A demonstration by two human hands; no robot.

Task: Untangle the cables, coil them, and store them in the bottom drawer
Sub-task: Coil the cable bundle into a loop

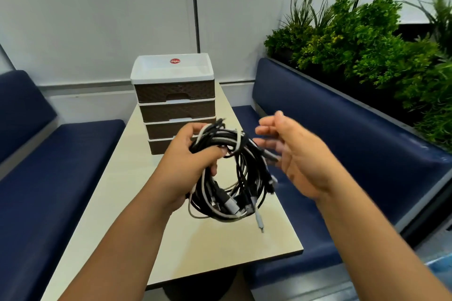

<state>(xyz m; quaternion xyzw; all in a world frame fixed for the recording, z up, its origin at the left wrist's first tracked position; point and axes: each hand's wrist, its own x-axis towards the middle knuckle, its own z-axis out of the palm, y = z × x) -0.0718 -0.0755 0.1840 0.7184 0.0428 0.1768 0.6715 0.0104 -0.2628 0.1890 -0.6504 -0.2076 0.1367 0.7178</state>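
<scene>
Head view: a red oval sticker reading "Uniplus" (pixel 175 61) sits on the white top tray of a drawer unit (pixel 175 102), which stands at the far end of a pale table (pixel 117 178). The unit has four brown woven-pattern drawers; the bottom drawer (pixel 156 146) appears closed and is partly hidden behind the left hand (pixel 188 166).

The cables (pixel 234 173) form one tangled bundle of black, white and grey leads, held above the table in front of the unit. Several plug ends hang at the bottom; one white plug dangles lowest. The left hand grips the bundle's upper left side, fingers curled round the strands. The right hand (pixel 298 151) is just beside the bundle, fingers relaxed and slightly spread; motion blur leaves unclear whether its fingertips touch a strand.

Blue benches (pixel 342 129) flank the table; green plants (pixel 362 39) stand behind the right bench.
</scene>
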